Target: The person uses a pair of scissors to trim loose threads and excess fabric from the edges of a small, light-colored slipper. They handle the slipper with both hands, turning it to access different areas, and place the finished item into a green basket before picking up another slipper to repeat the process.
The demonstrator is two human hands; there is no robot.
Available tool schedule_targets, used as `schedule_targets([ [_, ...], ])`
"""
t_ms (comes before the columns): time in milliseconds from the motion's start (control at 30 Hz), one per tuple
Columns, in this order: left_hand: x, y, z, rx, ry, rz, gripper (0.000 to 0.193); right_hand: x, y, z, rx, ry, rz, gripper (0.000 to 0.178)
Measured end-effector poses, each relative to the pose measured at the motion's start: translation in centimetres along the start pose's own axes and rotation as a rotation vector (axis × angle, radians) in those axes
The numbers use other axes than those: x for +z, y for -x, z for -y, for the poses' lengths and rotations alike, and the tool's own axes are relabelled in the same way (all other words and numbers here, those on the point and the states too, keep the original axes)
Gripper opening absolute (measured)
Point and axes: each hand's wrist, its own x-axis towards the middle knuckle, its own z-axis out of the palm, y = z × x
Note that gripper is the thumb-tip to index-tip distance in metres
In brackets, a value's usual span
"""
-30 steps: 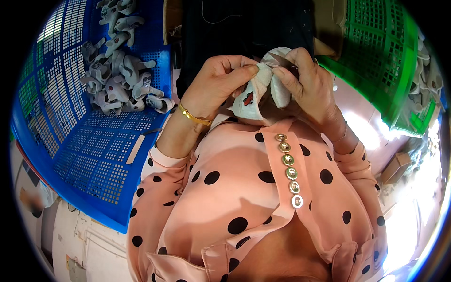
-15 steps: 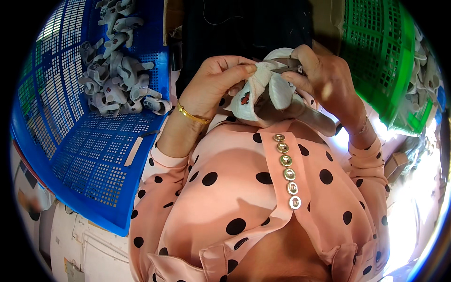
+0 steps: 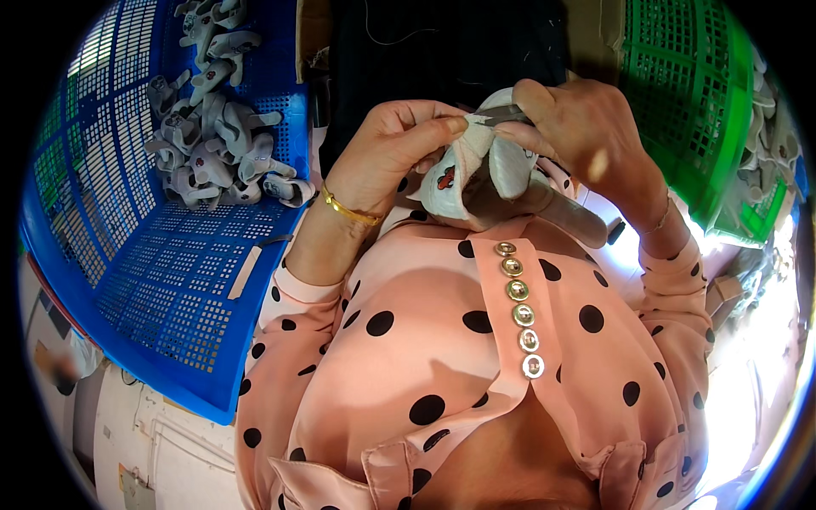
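A small grey and white fabric piece (image 3: 476,174) with a red patch is held up in front of my chest. My left hand (image 3: 395,144) pinches its top left edge between thumb and fingers; a gold bangle sits on that wrist. My right hand (image 3: 578,132) grips the top right part from above, with a thin metal tool (image 3: 501,115) pressed against the fabric under its fingers. A grey flap of the piece hangs down to the right, beneath my right hand.
A blue plastic crate (image 3: 161,289) at my left holds several similar grey fabric pieces (image 3: 212,140) heaped at its far end. A green crate (image 3: 688,93) stands at my right, with more grey pieces (image 3: 769,127) beyond it. Dark cloth lies ahead.
Both hands have stayed on the fabric piece. My right hand has shifted up and over its top, and the piece has been turned slightly between the fingers.
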Motion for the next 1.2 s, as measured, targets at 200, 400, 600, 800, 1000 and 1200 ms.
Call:
schedule_targets([
  [200, 0.1, 0.0, 0.0, 0.018, -0.005, 0.014, 0.019, 0.1, 0.0, -0.4, 0.020, -0.072, 0.070, 0.038],
  [400, 0.3, 0.0, 0.3, 0.081, -0.039, 0.009, 0.019, 1.2, 0.7, -0.7, 0.077, -0.151, 0.057, 0.038],
  [600, 0.7, 0.4, -0.3, 0.085, -0.101, -0.013, 0.019, 1.4, 1.2, -1.2, 0.501, -0.969, -0.083, 0.029],
  [800, 1.0, 0.5, -0.9, 0.090, -0.168, 0.047, 0.020, 1.7, 0.1, 1.0, 0.332, -0.585, 0.071, 0.022],
  [1000, 1.2, 1.2, -1.3, 0.206, -0.382, 0.009, 0.016, 1.4, 0.3, -3.2, 0.814, -0.446, -0.159, 0.016],
  [1200, 3.0, 2.0, -3.3, 0.602, -0.975, -0.086, 0.015, -0.2, 0.8, 1.0, 0.482, -0.984, -0.142, 0.022],
])
